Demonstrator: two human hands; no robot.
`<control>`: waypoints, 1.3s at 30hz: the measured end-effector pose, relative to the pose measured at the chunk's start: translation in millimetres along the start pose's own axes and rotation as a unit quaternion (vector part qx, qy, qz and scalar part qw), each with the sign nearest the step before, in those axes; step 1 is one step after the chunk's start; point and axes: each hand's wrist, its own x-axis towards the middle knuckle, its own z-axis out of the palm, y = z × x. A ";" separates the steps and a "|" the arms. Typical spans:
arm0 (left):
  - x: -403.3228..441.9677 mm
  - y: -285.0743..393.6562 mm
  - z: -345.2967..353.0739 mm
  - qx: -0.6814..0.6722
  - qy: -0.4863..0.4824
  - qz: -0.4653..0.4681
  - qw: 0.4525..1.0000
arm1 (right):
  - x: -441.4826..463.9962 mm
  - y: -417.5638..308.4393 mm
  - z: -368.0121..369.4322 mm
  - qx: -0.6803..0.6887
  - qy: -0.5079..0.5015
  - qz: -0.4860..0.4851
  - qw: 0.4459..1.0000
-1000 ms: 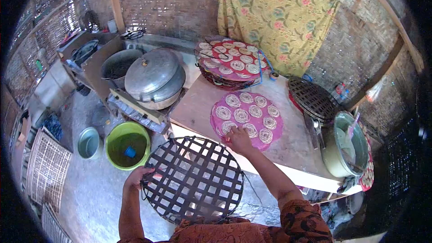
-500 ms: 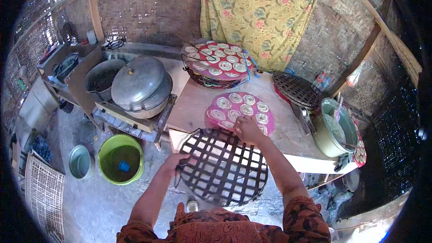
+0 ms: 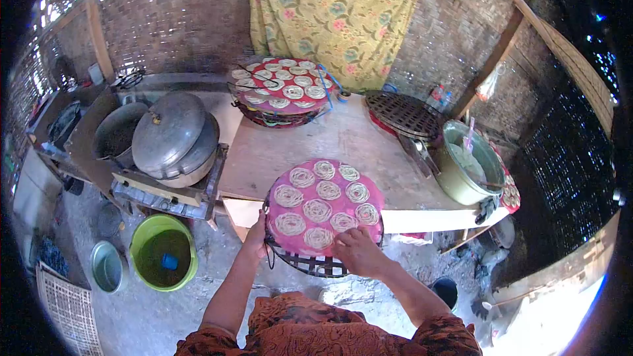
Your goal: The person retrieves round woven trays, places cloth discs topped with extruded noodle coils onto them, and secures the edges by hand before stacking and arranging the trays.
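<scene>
In front of my body, a round black woven rack (image 3: 315,266) is held level, a pink sheet (image 3: 339,207) covering most of it. Several pale noodle coils (image 3: 317,210) sit on the sheet. My left hand (image 3: 254,240) is closed on the rack's left rim, beside a dangling wire loop. At the sheet's near right edge, the fingers of my right hand (image 3: 359,252) are closed on the sheet close to a coil. The rack's near edge shows bare below the sheet.
Behind lies a wooden table (image 3: 297,142), bearing a stack of coil-covered trays (image 3: 283,89), dark woven racks (image 3: 405,113) and a pale green bucket (image 3: 465,188). Left, a large lidded pot (image 3: 173,135) stands on a stove. Green (image 3: 191,270) and grey (image 3: 109,270) buckets are on the floor.
The pink sheet with its coils has moved from the table onto the rack, pulled toward me by my right hand. My left hand still holds the rack. The camera view has shifted rightward.
</scene>
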 end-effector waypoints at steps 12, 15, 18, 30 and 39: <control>10.2 -26.7 -6.4 -0.045 -0.024 0.001 0.999 | -37.6 -25.3 5.2 0.058 0.064 0.071 0.994; -6.6 -6.4 52.6 -0.090 0.099 0.021 0.991 | -59.0 14.7 12.3 0.157 0.266 0.243 0.919; 6.4 -4.9 59.2 -0.103 0.101 0.013 0.989 | -77.7 76.8 29.2 0.410 0.394 0.454 0.686; 144.4 9.2 145.0 0.323 -0.050 0.056 0.943 | -79.7 265.2 34.1 0.666 0.333 0.383 0.547; 211.7 41.6 140.2 0.633 0.125 0.150 0.749 | -31.9 348.1 107.2 0.758 0.214 0.390 0.477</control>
